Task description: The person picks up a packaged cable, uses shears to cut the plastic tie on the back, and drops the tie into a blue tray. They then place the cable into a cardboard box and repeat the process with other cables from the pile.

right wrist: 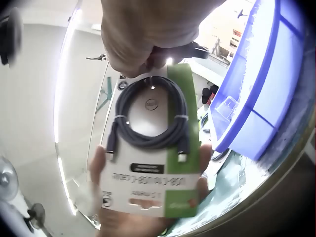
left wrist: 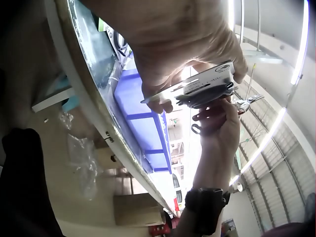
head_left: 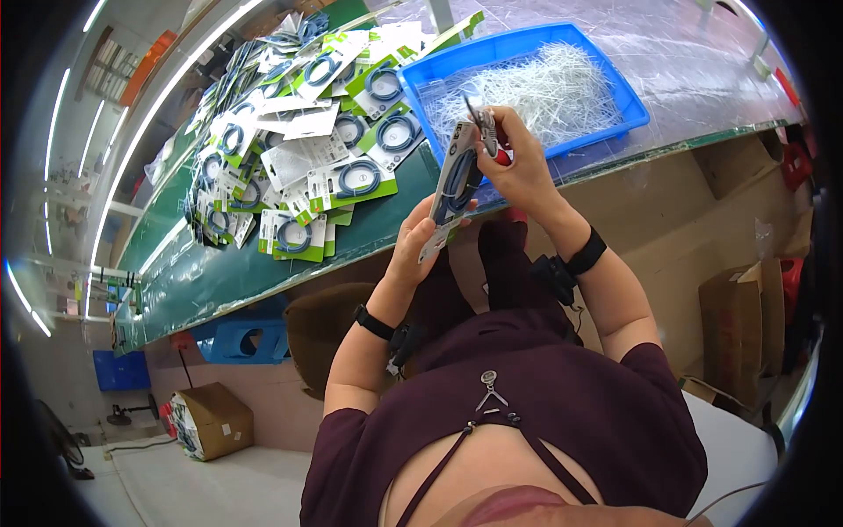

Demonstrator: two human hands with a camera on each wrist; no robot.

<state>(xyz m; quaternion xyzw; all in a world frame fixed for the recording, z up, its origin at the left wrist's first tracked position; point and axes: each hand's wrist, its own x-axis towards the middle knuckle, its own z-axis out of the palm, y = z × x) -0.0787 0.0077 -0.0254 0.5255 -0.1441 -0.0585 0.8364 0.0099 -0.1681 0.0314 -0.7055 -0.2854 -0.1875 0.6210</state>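
Note:
My left hand (head_left: 411, 244) grips the lower end of a carded USB-C cable (head_left: 454, 186), keeping the card tilted up above the table edge. The right wrist view shows the coiled dark cable (right wrist: 124, 131) fastened to its white and green card by thin ties. At the card's upper end, my right hand (head_left: 524, 169) holds cutting pliers (head_left: 486, 121), with red on their handles and metal tips pointing up. In the left wrist view, the pliers' metal head (left wrist: 248, 103) shows past the right fingers. The right hand covers much of the handles.
A blue tray (head_left: 639, 121) of thin white plastic strips (head_left: 562, 88) stands just beyond my hands. To its left, several carded cables (head_left: 357, 178) lie piled on the green table (head_left: 237, 279). Cardboard boxes (head_left: 733, 329) sit on the floor at right.

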